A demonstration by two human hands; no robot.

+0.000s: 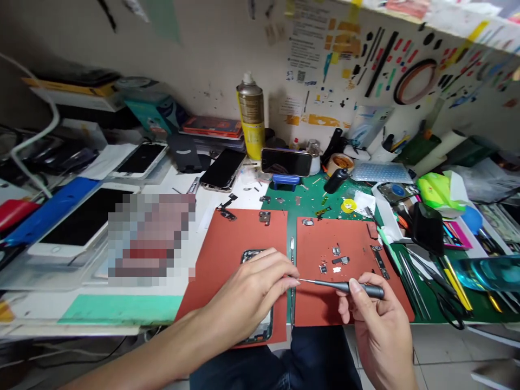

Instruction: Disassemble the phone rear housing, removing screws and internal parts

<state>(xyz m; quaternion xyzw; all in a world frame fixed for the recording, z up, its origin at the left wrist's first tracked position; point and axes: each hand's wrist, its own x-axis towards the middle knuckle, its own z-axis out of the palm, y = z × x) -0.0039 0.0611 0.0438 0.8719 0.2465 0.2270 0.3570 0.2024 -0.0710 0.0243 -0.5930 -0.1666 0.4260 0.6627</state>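
My right hand [374, 309] grips the dark handle of a thin screwdriver [349, 287], which points left. At its tip, the fingers of my left hand [264, 287] are pinched together; what they hold, if anything, is too small to tell. Beneath my left hand lies an opened phone housing [266, 325], partly hidden by the hand and forearm, on the left orange mat [211, 260]. Several small metal phone parts [340, 260] lie on the right orange mat [317, 309]. A slim metal tool [292, 254] lies between the two mats.
A phone [286, 162] leans on a blue stand behind the mats, near a yellow spray can [252, 116]. White-framed phones [87, 216] lie at the left. Scissors [447, 309], tweezers [412, 284] and a tray of tools [390, 216] are at the right.
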